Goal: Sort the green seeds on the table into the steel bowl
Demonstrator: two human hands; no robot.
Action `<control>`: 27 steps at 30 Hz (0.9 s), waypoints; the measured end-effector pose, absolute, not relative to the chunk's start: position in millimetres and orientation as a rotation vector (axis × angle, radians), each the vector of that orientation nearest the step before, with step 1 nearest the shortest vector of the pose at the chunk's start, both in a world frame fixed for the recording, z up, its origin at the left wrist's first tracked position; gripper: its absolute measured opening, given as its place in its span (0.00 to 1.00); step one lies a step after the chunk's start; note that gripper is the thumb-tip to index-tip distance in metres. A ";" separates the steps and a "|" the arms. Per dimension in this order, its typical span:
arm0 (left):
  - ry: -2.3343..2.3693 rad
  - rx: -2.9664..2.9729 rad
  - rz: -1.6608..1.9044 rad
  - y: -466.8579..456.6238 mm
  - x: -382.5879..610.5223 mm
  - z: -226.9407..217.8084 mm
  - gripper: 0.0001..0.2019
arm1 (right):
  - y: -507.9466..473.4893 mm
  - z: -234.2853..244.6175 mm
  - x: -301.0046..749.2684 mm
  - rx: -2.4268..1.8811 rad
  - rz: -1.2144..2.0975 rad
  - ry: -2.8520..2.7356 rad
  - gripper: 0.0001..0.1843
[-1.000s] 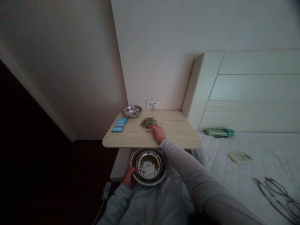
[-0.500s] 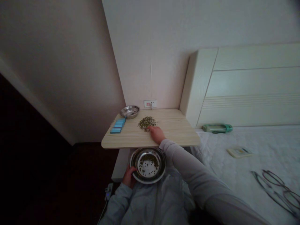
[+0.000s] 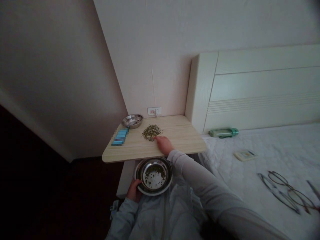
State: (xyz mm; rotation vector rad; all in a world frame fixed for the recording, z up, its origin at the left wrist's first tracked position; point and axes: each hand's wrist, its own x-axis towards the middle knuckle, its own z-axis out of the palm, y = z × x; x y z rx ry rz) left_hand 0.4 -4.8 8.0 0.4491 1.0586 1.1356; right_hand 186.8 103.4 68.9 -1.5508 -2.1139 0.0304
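Note:
My left hand grips the left rim of a round steel bowl, held below the table's front edge, thumb over the rim. Small dark green grains lie scattered on its shiny bottom. My right hand rests on the small wooden table, fingers curled together and fingertips at the near edge of a loose pile of green grains. What those fingers pinch, if anything, is too small to make out. At the table's back left corner stands a second steel bowl.
A blurred-out blue phone-like object lies on the left of the pale table. A wall socket with a plug sits behind it. On the bed to the right are a green bottle, a pale flat box and glasses.
The view has turned slightly right, so the table and bowls appear further left. My right fingertips have shifted a little along the pile's near edge. My left hand still holds the bowl.

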 end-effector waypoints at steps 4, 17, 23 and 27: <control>1.087 0.405 1.137 -3.0 1.0 6.2 0.07 | 103.0 69.6 186.6 -1.562 0.030 -2.118 0.20; 1.076 0.422 1.120 -5.7 1.0 8.8 0.05 | 100.9 68.3 185.9 -1.532 -0.017 -2.168 0.20; 1.059 0.444 1.130 -6.0 0.6 9.1 0.06 | 97.7 69.0 186.0 -1.537 -0.020 -2.187 0.19; 1.013 0.460 1.136 -3.7 1.7 6.5 0.06 | 96.3 68.1 186.3 -1.504 -0.035 -2.192 0.19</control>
